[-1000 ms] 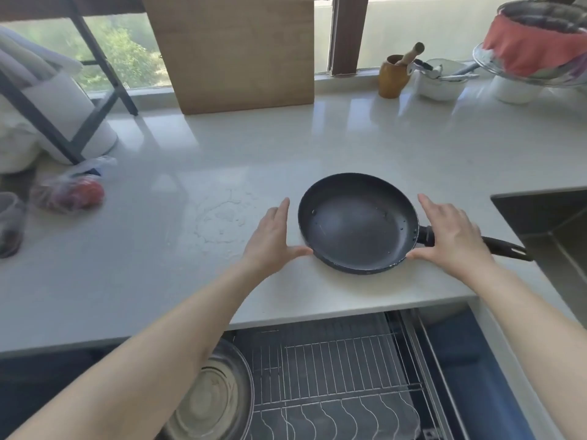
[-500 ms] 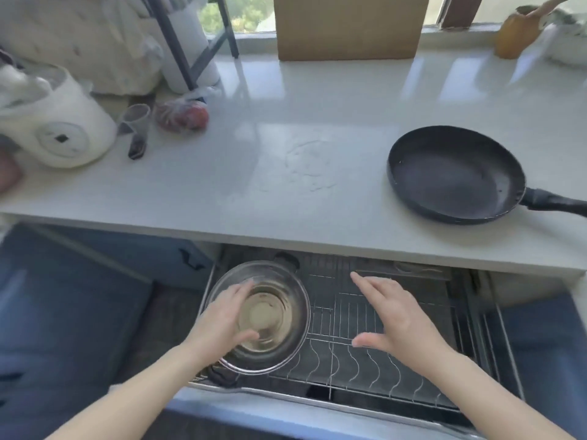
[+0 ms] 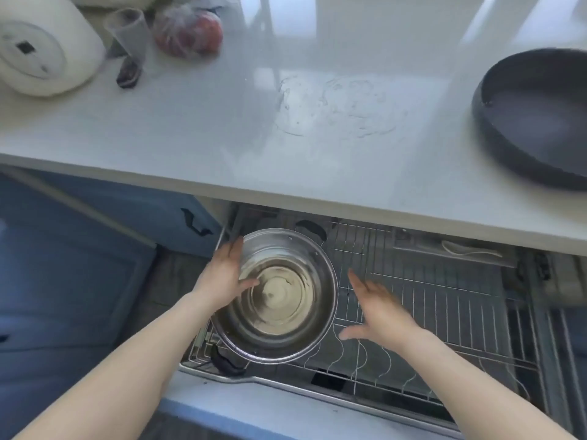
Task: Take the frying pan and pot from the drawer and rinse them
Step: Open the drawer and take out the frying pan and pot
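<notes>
left hand (image 3: 224,277) lies spread on the pot (image 3: 279,296) rim in the drawer (image 3: 444,300); right hand (image 3: 381,308) hovers wide open beside it; frying pan (image 3: 536,119) sits far right

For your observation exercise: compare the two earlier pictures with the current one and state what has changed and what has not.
Both hands left the frying pan and came down to the drawer. The left hand now rests on the pot rim; the right hand nears it, open, not touching. The frying pan stayed on the counter, the pot in the drawer.
</notes>
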A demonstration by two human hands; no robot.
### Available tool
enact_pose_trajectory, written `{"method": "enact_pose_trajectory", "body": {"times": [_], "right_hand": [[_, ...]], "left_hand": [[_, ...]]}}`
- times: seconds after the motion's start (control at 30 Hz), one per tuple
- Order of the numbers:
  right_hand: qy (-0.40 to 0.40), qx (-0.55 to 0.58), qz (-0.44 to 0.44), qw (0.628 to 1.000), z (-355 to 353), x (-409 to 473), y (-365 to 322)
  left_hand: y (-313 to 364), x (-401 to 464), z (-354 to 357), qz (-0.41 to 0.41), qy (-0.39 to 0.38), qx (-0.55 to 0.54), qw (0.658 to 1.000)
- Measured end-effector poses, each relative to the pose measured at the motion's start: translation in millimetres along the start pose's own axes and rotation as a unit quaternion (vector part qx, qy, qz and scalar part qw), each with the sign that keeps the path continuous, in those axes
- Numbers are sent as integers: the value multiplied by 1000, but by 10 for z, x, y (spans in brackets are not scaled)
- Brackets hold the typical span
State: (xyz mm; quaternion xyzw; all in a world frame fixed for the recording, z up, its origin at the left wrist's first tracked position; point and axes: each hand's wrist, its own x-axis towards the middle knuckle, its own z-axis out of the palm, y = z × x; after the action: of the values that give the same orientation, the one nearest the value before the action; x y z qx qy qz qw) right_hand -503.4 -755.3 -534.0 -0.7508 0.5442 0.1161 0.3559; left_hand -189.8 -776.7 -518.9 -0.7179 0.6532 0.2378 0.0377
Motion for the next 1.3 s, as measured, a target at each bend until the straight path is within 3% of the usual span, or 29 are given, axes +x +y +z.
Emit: {"method": "enact_pose_trajectory", "body": {"times": [0.23,0.37,0.57,0.77,0.83,0.93,1.17,1.3], "right_hand": [[-51,35,-24,998,125,262,-91],[-38,45,-40,997,140,281,-117],[3,71,-43,997,69,121,78],[-8,78,24,997,8,-255,498],[-17,81,68,994,43,-350,644],[-11,67,95,993,28,-363,761],[-25,92,32,995,-1,-269,642],[-34,148,21,988,88,-298,633]], "left_hand": [[45,369,130,-41,-24,25,999],[107,465,176,-78,-53,51,994],[499,553,148,-19,-89,118,989],[738,487,218,41,-197,-64,977],[726,367,255,42,-177,-96,979],[541,160,338,-19,-167,-116,979],[2,-314,558,-20,-297,-140,944],[20,-281,583,-10,-300,-162,940]]}}
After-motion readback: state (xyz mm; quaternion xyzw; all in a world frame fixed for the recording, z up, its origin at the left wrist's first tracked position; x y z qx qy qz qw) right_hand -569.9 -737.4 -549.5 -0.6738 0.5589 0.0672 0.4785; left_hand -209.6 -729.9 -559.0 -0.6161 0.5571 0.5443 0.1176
